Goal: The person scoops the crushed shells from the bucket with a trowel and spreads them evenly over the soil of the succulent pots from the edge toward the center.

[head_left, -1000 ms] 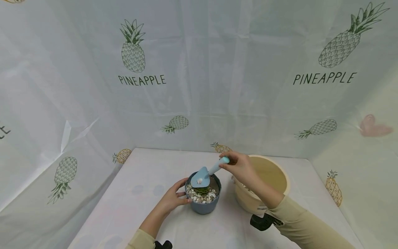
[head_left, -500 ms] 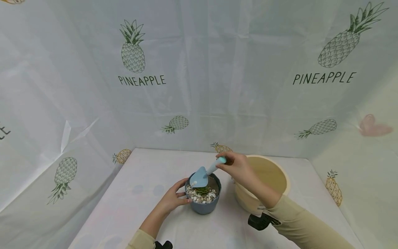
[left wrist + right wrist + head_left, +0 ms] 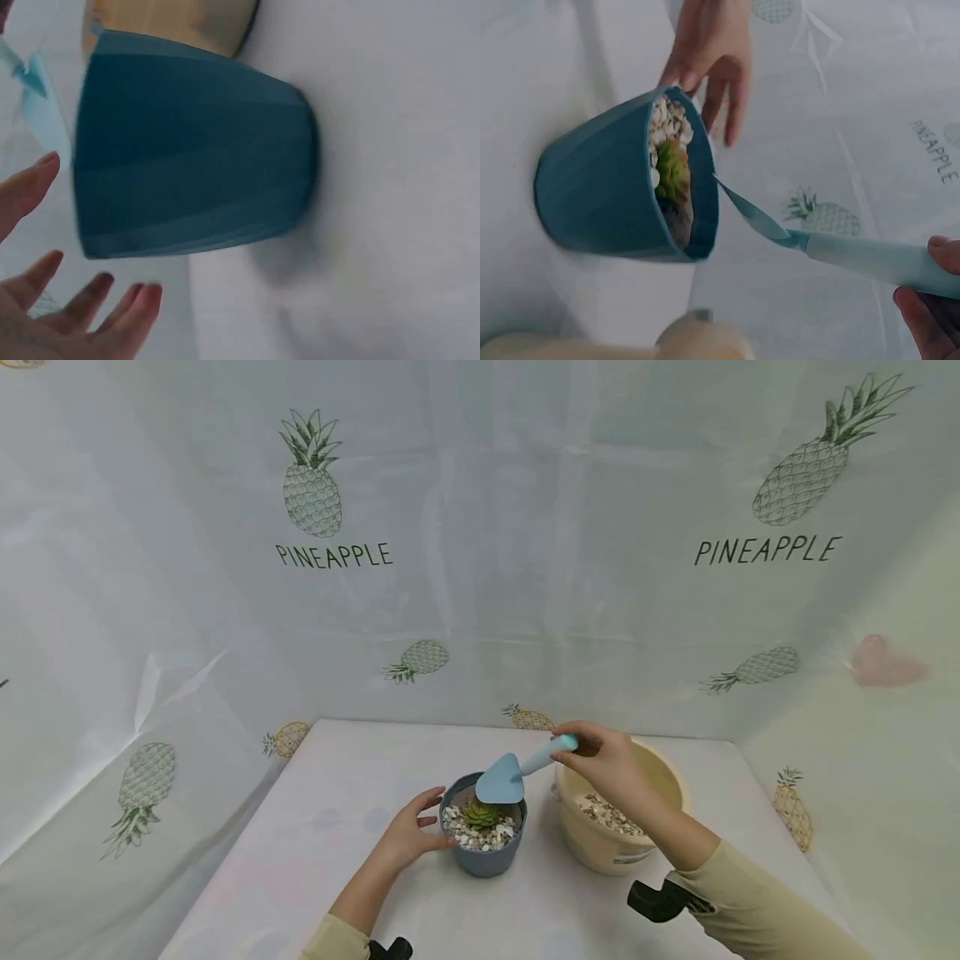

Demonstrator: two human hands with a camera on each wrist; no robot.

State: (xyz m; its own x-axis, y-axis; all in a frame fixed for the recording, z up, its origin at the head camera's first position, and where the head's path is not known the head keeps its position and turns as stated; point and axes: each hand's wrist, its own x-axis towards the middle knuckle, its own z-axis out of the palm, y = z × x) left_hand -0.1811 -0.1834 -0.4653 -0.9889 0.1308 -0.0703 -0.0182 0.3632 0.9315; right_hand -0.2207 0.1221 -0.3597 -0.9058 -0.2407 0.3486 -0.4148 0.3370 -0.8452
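I see a blue pot (image 3: 483, 862) upright on a table (image 3: 570, 914), a green succulent (image 3: 480, 815) inside. The left hand (image 3: 405, 838) spreads wide at its left side; I cannot tell if they touch. The right hand (image 3: 606, 764) pinches a light-blue trowel (image 3: 504, 782) by its handle, blade near the pot's far right rim. To the right stands a cream bucket (image 3: 588, 847).

Close wrist views share the pot (image 3: 195, 150)

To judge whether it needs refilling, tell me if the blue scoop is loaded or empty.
Empty, it seems: the scoop looks bare in the head view, and nothing shows on it in the right wrist view.
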